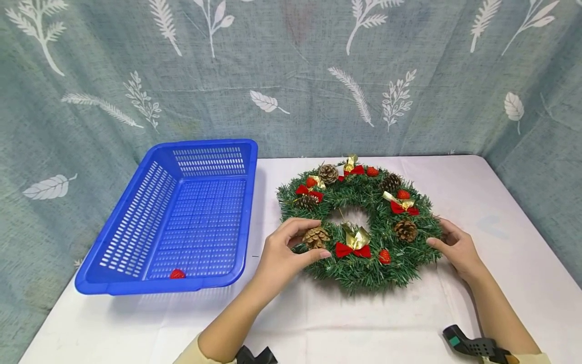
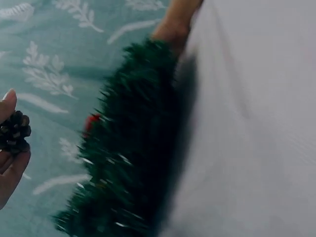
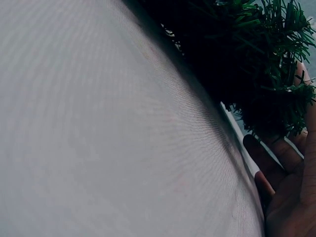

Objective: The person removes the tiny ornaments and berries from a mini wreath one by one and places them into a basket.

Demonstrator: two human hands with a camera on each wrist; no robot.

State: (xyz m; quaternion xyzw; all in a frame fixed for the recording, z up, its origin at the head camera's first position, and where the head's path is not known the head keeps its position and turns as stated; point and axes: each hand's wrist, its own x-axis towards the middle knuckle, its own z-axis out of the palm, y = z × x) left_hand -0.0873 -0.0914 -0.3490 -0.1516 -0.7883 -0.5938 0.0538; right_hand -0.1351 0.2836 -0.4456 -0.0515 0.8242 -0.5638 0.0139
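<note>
A green Christmas wreath (image 1: 364, 273) with pine cones, red bows and red berries lies on the white table (image 1: 364, 323). My left hand (image 1: 291, 247) pinches a brown pine cone (image 1: 316, 236) on the wreath's near-left side; that cone (image 2: 14, 132) shows between my fingers in the left wrist view, with the blurred wreath (image 2: 133, 148) behind. My right hand (image 1: 454, 245) holds the wreath's right edge, fingers curled against the green needles (image 3: 266, 64).
A blue slotted plastic basket (image 1: 136, 288) stands left of the wreath, with one red berry (image 1: 177, 274) in its near corner. A leaf-print curtain (image 1: 291, 76) hangs behind the table. Bare tabletop lies in front of and right of the wreath.
</note>
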